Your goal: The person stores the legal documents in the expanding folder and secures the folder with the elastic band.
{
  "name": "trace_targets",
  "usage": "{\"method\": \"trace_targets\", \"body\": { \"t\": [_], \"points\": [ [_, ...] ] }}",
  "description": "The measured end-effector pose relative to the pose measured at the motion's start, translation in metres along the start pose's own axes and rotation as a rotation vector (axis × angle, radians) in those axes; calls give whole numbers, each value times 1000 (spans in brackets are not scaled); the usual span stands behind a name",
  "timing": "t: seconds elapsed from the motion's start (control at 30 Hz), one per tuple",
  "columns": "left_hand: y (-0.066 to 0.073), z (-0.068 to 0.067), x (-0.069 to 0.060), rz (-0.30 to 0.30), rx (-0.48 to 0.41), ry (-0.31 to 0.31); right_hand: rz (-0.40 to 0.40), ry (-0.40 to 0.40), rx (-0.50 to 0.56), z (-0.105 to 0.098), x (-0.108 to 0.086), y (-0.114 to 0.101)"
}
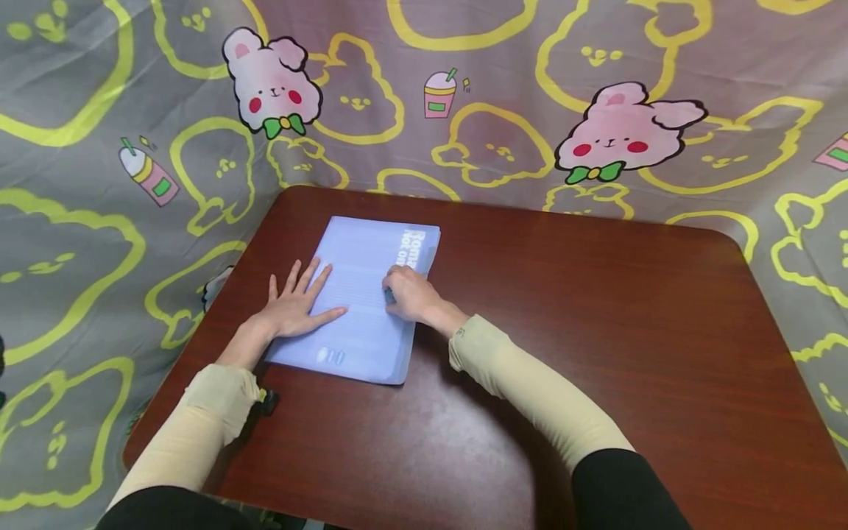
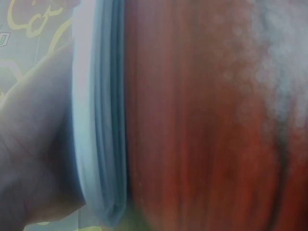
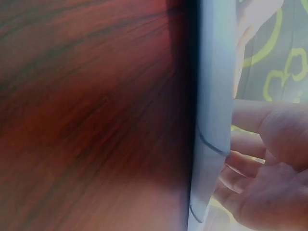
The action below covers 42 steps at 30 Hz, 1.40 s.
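Note:
A light blue document folder (image 1: 361, 294) with white lettering lies flat on the brown table in the head view. My left hand (image 1: 291, 305), fingers spread, rests on its left side. At the right edge my right hand (image 1: 411, 293) bends its fingers and thumb over the folder, pinching at a small bluish-grey part mostly hidden by the fingers. In the left wrist view the folder's edge (image 2: 103, 115) shows several stacked layers. Two thin dark lines cross the folder's side (image 3: 214, 96) in the right wrist view, close to the right hand's curled fingers.
The brown wooden table (image 1: 596, 331) extends to the right of the folder and towards the front. A small black object (image 1: 268, 402) shows by the left wrist. A patterned grey cloth (image 1: 490, 96) hangs behind the table and at its sides.

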<state>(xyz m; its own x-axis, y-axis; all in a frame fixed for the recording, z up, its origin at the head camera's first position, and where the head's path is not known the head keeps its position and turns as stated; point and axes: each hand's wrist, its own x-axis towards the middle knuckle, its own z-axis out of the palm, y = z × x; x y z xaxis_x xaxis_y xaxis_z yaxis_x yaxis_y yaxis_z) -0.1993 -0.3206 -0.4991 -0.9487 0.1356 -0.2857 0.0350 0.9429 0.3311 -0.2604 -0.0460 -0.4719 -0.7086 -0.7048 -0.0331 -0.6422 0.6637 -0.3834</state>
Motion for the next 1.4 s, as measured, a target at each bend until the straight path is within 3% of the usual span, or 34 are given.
{"method": "trace_targets", "body": {
  "t": [0.13,0.27,0.33,0.5,0.6,0.8,1.03,1.17,1.4],
  "points": [
    [0,0,3,2,5,-7,18,-25,-23,25,15,22],
    [2,-1,7,6,-3,-16,44,7,-75,52,29,53],
    [0,1,9,13,-16,-13,54,13,-89,49,26,57],
    [-6,2,11,20,-33,-8,77,-26,-42,1,-9,24],
    [-7,0,10,16,-25,-16,106,-29,-8,-17,-25,13],
    [-3,-12,8,14,-6,-18,131,-13,41,-20,-43,27],
    [22,-33,13,44,75,110,161,60,35,-26,-62,53],
    [36,-35,20,71,87,163,185,81,32,-32,-72,65],
    [57,-34,29,89,91,200,232,175,52,-40,-88,86]
  ]
}}
